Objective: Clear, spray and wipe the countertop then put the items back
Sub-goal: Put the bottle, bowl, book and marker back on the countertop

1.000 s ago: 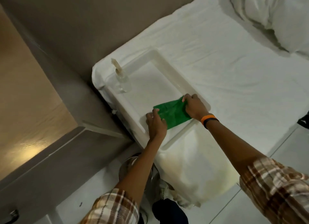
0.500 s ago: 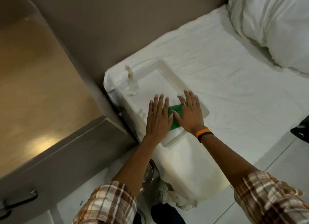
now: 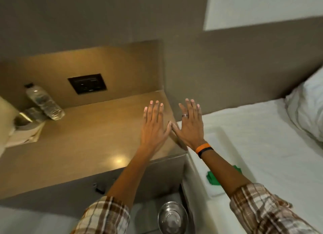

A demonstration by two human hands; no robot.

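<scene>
Glossy tan laminate worktop (image 3: 83,146) carries one clear plastic water bottle (image 3: 43,102). Two empty hands, left (image 3: 153,129) and right (image 3: 189,127), hover flat with fingers spread, thumbs touching. One folded green cloth (image 3: 212,179) lies in the white tray (image 3: 220,134).

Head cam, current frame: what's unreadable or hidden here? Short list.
- Green cloth: mostly hidden behind the right forearm; its fold cannot be judged.
- White tray: the same forearm covers its near part; no spray bottle shows.
- Items at the left edge beside the water bottle: cut off by the frame, unidentifiable.
- Wall panel: too dark and small to read.
- Left hand and right hand: open, but contact with the countertop is unclear.
</scene>
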